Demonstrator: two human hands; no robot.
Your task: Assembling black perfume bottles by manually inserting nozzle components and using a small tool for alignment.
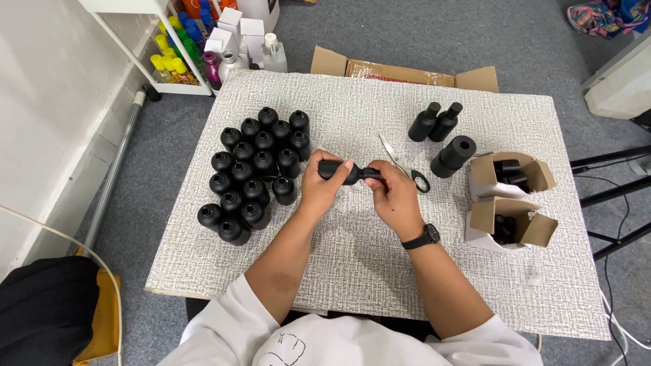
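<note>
My left hand (320, 188) grips the body of a matte black bottle (340, 171), held sideways over the middle of the table. My right hand (393, 193) pinches the small black cap (372, 173) at the bottle's neck. Just left of my hands stand several upright black bottles (254, 173) without caps, packed in a tight cluster. Grey scissors with black handles (405, 165) lie flat just beyond my right hand.
The table (380, 257) has a textured grey-white cover. Two capped black bottles (435, 121) and a black cylinder (453, 156) sit at the right back. Two open small cartons (512, 177) hold black parts. A cardboard box (400, 71) and a shelf of coloured bottles (182, 54) stand behind.
</note>
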